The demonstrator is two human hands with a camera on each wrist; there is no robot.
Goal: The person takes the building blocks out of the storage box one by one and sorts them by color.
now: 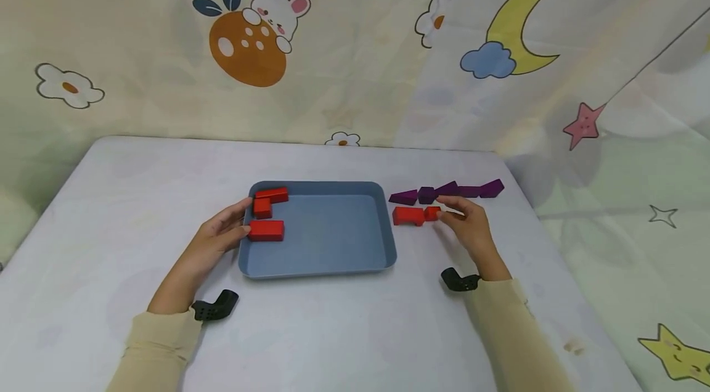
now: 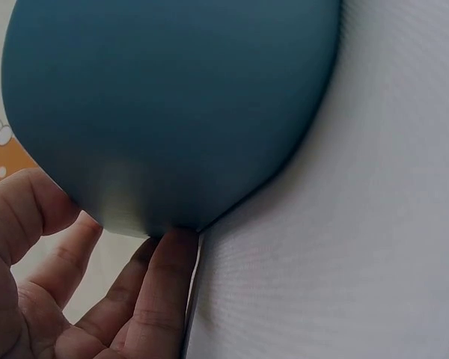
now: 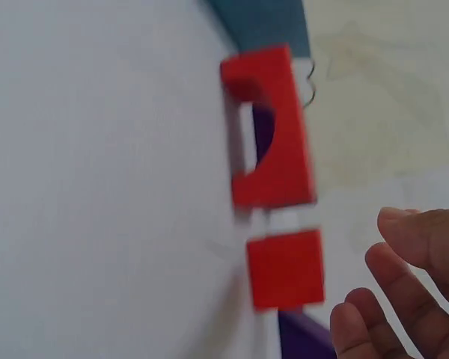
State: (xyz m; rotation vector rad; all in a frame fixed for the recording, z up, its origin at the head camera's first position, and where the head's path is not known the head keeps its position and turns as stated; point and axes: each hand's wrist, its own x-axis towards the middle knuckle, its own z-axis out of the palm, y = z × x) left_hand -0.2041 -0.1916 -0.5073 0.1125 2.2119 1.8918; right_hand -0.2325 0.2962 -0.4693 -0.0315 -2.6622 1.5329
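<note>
My left hand (image 1: 213,238) touches the left edge of a blue-grey tray (image 1: 333,271), its fingertips (image 2: 168,258) resting against the outer wall. Inside the tray's left side lie a long red block (image 1: 272,195), a smaller red block (image 1: 262,208) and a larger red rectangular block (image 1: 267,230). Right of the tray, a red arch block (image 1: 408,215) stands beside a red cube (image 1: 431,214). My right hand (image 1: 470,227) is by the cube, fingers loosely bent and spread. In the right wrist view a gap shows between the fingers and the cube (image 3: 286,269).
Behind the red arch and cube, several purple blocks (image 1: 468,191) form a row. White cloth covers the table (image 1: 333,330). A printed fabric backdrop (image 1: 355,71) hangs along the far edge and to the right.
</note>
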